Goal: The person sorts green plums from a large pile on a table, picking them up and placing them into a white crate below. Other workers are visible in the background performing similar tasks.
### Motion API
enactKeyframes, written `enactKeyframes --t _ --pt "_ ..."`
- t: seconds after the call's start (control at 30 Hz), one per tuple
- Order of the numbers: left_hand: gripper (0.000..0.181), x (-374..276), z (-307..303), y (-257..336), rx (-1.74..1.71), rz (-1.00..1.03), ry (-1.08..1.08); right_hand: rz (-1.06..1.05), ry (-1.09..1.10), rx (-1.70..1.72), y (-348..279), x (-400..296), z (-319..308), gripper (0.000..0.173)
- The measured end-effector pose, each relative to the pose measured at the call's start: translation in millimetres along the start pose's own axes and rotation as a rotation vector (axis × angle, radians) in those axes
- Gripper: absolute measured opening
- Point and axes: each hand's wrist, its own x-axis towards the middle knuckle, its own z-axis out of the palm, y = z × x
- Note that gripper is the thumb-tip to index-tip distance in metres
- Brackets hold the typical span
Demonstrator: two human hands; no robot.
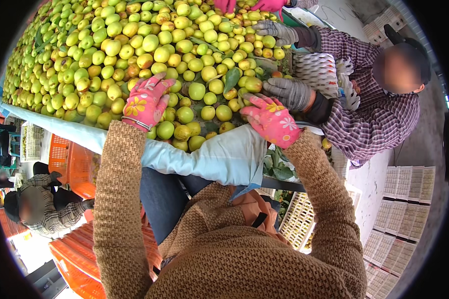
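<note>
A large heap of green and reddish jujube-like fruits covers the table before me. My left hand, in a pink flowered glove, rests palm down on fruits near the front edge; whether its fingers grip one is hidden. My right hand, in a matching glove, lies at the right front corner of the heap, its fingertips beside some fruits; its palm is hidden. A green leaf lies among the fruits between my hands, farther back. Light blue cloth covers the table's front edge.
At right, a co-worker's grey-gloved hand is close to my right hand, near white foam netting. Other pink-gloved hands work at the far side. Orange crates stand at left, a cream crate below, and stacked crates at right.
</note>
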Motion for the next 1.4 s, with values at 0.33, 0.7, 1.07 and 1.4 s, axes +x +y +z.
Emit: enactKeyframes --t 0.33,0.7,1.07,1.4 --pt "0.042 -1 -2 -1 0.086 -0.018 0.058 -0.082 -0.024 0.053 -17 3 -28 0.015" --pt "0.048 -14 -31 15 0.065 -0.141 -0.037 -0.181 -0.072 0.38 -75 39 -1 0.017" --pt "0.039 -25 -27 50 0.015 -0.156 -0.238 -0.014 -0.297 -0.029 0 54 22 0.039" --pt "0.039 -15 0 85 -0.27 -0.101 -0.325 0.458 -0.14 1.002 21 53 15 0.021"
